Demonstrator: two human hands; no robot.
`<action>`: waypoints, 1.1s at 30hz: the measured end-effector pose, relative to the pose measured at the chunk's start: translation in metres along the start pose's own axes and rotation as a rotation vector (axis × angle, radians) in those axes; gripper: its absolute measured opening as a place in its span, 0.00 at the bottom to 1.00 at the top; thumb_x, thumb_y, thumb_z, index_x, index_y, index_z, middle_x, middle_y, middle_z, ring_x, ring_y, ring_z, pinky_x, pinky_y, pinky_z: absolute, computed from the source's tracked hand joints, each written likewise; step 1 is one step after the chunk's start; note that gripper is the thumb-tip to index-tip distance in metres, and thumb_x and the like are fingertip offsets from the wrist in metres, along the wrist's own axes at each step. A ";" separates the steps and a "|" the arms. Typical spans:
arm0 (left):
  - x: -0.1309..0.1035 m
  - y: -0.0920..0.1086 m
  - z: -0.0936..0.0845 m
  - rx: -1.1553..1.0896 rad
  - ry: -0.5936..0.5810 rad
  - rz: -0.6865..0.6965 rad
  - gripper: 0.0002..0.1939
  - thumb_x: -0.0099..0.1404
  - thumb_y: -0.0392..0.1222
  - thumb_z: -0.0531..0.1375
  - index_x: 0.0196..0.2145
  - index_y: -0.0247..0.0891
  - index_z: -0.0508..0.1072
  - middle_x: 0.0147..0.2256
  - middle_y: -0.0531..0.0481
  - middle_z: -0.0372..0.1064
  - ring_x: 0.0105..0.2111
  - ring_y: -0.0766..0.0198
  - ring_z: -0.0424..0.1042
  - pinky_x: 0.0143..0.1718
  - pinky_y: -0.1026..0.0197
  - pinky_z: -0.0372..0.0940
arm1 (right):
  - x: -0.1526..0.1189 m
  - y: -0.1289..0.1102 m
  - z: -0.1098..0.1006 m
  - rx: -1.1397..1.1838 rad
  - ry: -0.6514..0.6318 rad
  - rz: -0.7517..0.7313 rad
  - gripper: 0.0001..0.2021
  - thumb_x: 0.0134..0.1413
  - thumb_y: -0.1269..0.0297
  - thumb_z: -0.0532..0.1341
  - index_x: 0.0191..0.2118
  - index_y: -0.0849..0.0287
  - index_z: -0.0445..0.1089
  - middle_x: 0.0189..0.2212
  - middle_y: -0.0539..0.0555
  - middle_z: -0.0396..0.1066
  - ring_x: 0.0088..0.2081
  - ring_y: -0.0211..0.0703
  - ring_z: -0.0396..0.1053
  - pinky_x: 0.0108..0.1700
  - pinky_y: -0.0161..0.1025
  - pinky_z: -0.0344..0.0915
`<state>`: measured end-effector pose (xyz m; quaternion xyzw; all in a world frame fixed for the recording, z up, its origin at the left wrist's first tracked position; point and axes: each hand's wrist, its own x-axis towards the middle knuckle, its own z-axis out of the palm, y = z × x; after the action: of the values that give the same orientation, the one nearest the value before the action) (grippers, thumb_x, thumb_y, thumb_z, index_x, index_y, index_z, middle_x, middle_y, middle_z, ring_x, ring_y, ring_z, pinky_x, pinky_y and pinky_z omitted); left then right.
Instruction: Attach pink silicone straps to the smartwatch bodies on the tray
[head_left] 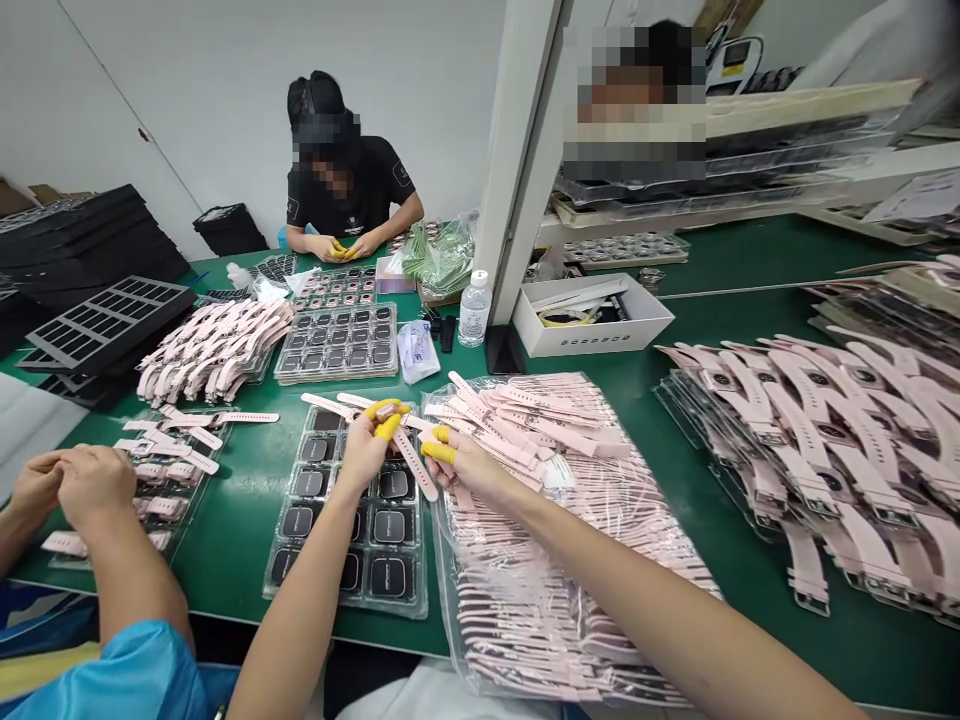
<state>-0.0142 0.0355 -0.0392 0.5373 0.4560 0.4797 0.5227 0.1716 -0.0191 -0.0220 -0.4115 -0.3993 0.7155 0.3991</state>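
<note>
My left hand (371, 440), with yellow finger covers, is closed on a pink watch strap (414, 465) that hangs down to the right, over the clear tray of dark square watch faces (390, 525). Close to its right, my right hand (454, 458), also with yellow finger covers, has its fingers pressed together at the edge of the pile of pink straps (555, 420); what they hold is hidden. Below the loose straps lies a large clear bag packed with pink straps (525, 600). More light strap ends lie across the tray's top edge.
A person's hands (94, 485) are at the left beside a strap tray. Another person (337, 180) sits across the table. Further back stand stacked face trays (337, 340), a bottle (474, 310), a phone (504, 350) and a white box (592, 318). Strap stacks (810, 430) lie right.
</note>
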 end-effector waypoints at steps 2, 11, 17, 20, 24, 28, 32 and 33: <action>-0.005 -0.003 0.004 0.183 -0.139 0.161 0.16 0.65 0.43 0.64 0.50 0.38 0.78 0.49 0.40 0.79 0.45 0.54 0.80 0.45 0.52 0.76 | 0.001 0.003 0.001 0.020 -0.050 -0.037 0.16 0.54 0.52 0.67 0.31 0.57 0.64 0.20 0.44 0.67 0.18 0.32 0.60 0.21 0.32 0.55; -0.011 -0.004 -0.001 0.492 -0.409 0.503 0.26 0.67 0.29 0.53 0.59 0.43 0.75 0.55 0.40 0.74 0.56 0.54 0.73 0.60 0.45 0.68 | 0.005 0.013 -0.001 0.122 -0.213 -0.007 0.19 0.53 0.48 0.69 0.33 0.56 0.63 0.15 0.40 0.58 0.15 0.30 0.48 0.18 0.31 0.46; -0.011 -0.002 0.000 0.464 -0.355 0.469 0.22 0.69 0.33 0.54 0.57 0.41 0.76 0.54 0.40 0.74 0.55 0.54 0.73 0.60 0.47 0.68 | 0.006 0.013 0.002 0.227 -0.121 -0.015 0.19 0.51 0.50 0.70 0.35 0.55 0.62 0.14 0.38 0.57 0.15 0.29 0.45 0.18 0.30 0.42; -0.011 -0.007 0.002 0.442 -0.310 0.448 0.23 0.69 0.32 0.53 0.57 0.42 0.75 0.53 0.41 0.75 0.53 0.55 0.74 0.58 0.48 0.68 | 0.010 0.012 0.004 0.257 -0.107 -0.016 0.19 0.50 0.49 0.70 0.36 0.55 0.62 0.13 0.38 0.56 0.14 0.30 0.45 0.17 0.30 0.42; -0.011 -0.009 0.001 0.481 -0.311 0.447 0.22 0.71 0.35 0.53 0.61 0.42 0.73 0.55 0.40 0.72 0.57 0.54 0.71 0.62 0.46 0.65 | 0.012 0.011 0.003 0.323 -0.095 -0.010 0.19 0.49 0.50 0.70 0.34 0.55 0.61 0.13 0.38 0.55 0.14 0.29 0.45 0.18 0.30 0.41; -0.013 -0.004 -0.004 0.425 -0.416 0.383 0.22 0.77 0.45 0.52 0.65 0.43 0.70 0.61 0.41 0.68 0.61 0.52 0.67 0.67 0.46 0.60 | 0.011 0.011 0.001 0.344 -0.082 -0.013 0.19 0.50 0.50 0.70 0.34 0.55 0.62 0.13 0.37 0.54 0.14 0.29 0.44 0.18 0.31 0.40; -0.015 0.000 -0.006 0.522 -0.404 0.405 0.22 0.78 0.46 0.49 0.63 0.41 0.71 0.60 0.39 0.68 0.60 0.53 0.68 0.65 0.47 0.62 | 0.012 0.014 -0.002 0.324 -0.095 0.022 0.18 0.49 0.53 0.69 0.33 0.56 0.62 0.13 0.38 0.54 0.15 0.29 0.45 0.19 0.31 0.40; -0.015 0.001 -0.005 0.572 -0.402 0.419 0.21 0.77 0.46 0.51 0.62 0.40 0.72 0.58 0.39 0.69 0.58 0.53 0.69 0.63 0.48 0.64 | 0.013 0.015 -0.003 0.308 -0.089 0.042 0.17 0.50 0.54 0.69 0.33 0.56 0.61 0.13 0.37 0.54 0.15 0.28 0.44 0.19 0.30 0.39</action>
<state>-0.0214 0.0214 -0.0389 0.8255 0.3404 0.3151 0.3217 0.1662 -0.0120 -0.0403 -0.3219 -0.2934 0.7939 0.4243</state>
